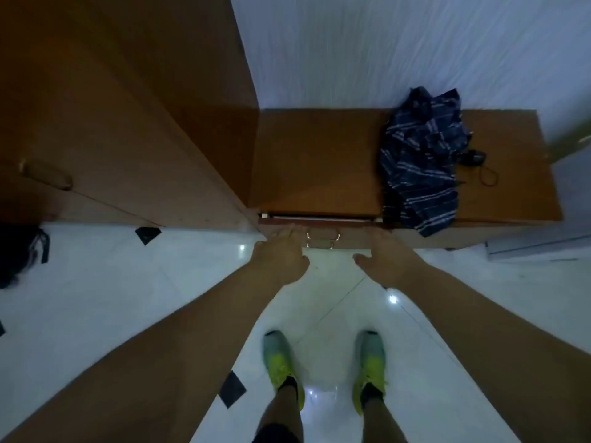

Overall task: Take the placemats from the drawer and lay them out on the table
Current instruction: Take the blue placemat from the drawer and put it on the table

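Note:
A low brown cabinet has a top drawer (pixel 323 222) pulled out only a crack, showing a thin pale strip inside. Its metal handle (pixel 322 239) hangs at the drawer front's middle. My left hand (pixel 281 254) lies flat against the drawer front just left of the handle, fingers spread. My right hand (pixel 382 254) rests flat against the front to the right of the handle, thumb out. Neither hand holds anything. No placemats are visible; the drawer's inside is hidden.
A crumpled dark blue striped cloth (pixel 422 161) lies on the cabinet top (pixel 319 161), with a small black device and cord (pixel 479 164) beside it. A tall brown wardrobe (pixel 128 107) stands to the left. My feet in yellow-green shoes (pixel 284 362) stand on white floor tiles.

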### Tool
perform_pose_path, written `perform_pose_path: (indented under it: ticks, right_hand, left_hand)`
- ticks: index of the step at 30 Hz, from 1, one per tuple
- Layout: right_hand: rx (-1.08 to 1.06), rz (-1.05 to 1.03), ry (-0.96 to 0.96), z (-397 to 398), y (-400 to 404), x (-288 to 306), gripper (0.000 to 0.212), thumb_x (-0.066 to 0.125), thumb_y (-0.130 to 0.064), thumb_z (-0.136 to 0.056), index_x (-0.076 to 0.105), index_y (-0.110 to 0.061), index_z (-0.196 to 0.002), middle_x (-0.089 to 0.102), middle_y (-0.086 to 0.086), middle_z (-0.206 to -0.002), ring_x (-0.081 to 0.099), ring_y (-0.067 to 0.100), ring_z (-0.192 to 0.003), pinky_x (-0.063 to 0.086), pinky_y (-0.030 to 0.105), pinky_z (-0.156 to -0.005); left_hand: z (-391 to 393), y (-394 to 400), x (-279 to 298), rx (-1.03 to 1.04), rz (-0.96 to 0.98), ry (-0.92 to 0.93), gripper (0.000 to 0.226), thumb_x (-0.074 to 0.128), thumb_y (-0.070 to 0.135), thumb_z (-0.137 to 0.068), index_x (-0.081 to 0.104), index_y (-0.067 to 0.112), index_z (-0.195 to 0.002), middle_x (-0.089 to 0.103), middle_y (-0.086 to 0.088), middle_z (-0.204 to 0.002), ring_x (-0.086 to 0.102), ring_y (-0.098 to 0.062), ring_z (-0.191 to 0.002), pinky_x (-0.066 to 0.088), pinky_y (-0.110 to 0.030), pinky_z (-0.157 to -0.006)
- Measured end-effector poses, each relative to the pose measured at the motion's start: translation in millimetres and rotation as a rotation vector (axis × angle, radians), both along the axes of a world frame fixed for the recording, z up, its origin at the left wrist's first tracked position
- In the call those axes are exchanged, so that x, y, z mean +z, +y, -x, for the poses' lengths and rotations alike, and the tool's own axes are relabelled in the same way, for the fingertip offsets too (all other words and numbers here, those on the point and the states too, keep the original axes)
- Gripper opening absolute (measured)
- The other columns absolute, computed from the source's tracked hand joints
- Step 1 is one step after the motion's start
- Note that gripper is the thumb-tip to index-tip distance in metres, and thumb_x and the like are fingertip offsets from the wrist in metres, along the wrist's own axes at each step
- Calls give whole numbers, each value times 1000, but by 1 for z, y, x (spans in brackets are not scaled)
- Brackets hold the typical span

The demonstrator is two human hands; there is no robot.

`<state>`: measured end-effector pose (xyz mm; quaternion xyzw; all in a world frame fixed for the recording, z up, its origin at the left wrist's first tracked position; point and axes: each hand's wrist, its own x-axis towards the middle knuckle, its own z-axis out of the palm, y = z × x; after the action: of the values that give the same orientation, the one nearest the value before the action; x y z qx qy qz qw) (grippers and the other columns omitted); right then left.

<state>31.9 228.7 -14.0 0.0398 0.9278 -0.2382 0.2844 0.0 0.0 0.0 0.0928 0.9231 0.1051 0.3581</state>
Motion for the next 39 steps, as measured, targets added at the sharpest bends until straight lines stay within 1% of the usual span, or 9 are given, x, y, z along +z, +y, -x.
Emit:
perform_pose_path:
  ticks: [3, 9, 12, 14, 24, 27, 30, 35, 39]
  right_hand:
    - [-7, -17, -28, 26, 4, -37, 71, 57, -36, -95, 28, -8, -154, 36, 12, -155, 40, 27, -138, 38, 39, -111]
    - [62, -70, -98, 54, 6, -107, 61, 56, -37, -91, 40, -11, -144, 48, 12, -142, 52, 27, -124, 46, 40, -102]
    - [121, -121, -88, 57, 6, -127, 78, 54, -39, -92, 21, -12, -156, 22, 8, -163, 27, 26, -146, 29, 41, -116]
    - [129, -127, -88, 53, 8, -138, 83, 55, -39, -90, 15, -12, -158, 11, 5, -166, 18, 25, -150, 25, 43, -119]
    - [129, -228, 14, 34, 9, -154, 95, 58, -38, -86, 0, -19, -159, -4, -1, -166, -1, 21, -153, 17, 45, -120]
    - [69, -180, 42, 25, 7, -157, 95, 62, -38, -83, 8, -18, -158, 4, 0, -166, 5, 21, -152, 22, 45, -120]
    - [19, -137, 39, 23, 5, -155, 87, 62, -40, -83, 19, -18, -155, 20, 4, -160, 19, 23, -148, 30, 44, -116]
    - [53, -156, -29, 8, 6, -154, 70, 58, -44, -86, 38, -20, -148, 40, 5, -147, 39, 25, -134, 39, 42, -108]
    - [-28, -122, 58, -2, 14, -157, 55, 57, -44, -90, 51, -20, -139, 51, 3, -136, 46, 25, -126, 44, 37, -102]
  left_hand:
    - [22, 11, -39, -5, 45, 7, 79, 52, 34, -99, 10, 15, -163, 8, -4, -171, 14, -28, -155, 26, -52, -118]
    - [41, 22, -107, -31, 99, 14, 80, 53, 33, -98, 10, 15, -163, 10, -3, -171, 13, -26, -156, 23, -49, -120]
    - [41, 21, -129, -3, 131, 5, 80, 51, 32, -97, 9, 16, -163, 10, -2, -171, 11, -24, -156, 20, -49, -121]
    - [34, 20, -139, -1, 154, 4, 81, 52, 33, -96, 10, 16, -163, 8, -2, -171, 10, -25, -156, 21, -50, -121]
    - [30, 9, -162, -8, 199, 144, 94, 57, 41, -92, -1, 17, -163, -5, 0, -172, 0, -23, -158, 24, -48, -121]
    - [30, 8, -160, -5, 192, 168, 90, 55, 44, -93, 6, 17, -163, 3, -1, -171, 3, -24, -158, 23, -46, -122]
    - [22, 3, -156, 14, 141, 179, 87, 60, 44, -90, 17, 17, -161, 18, -4, -168, 18, -26, -155, 30, -45, -118]
    - [-3, -12, -154, -51, 117, 201, 72, 61, 39, -88, 37, 16, -151, 38, -5, -152, 43, -26, -138, 42, -42, -105]
    - [-12, -29, -162, -35, 99, 240, 61, 58, 43, -90, 46, 20, -145, 49, -4, -145, 50, -24, -129, 45, -42, -101]
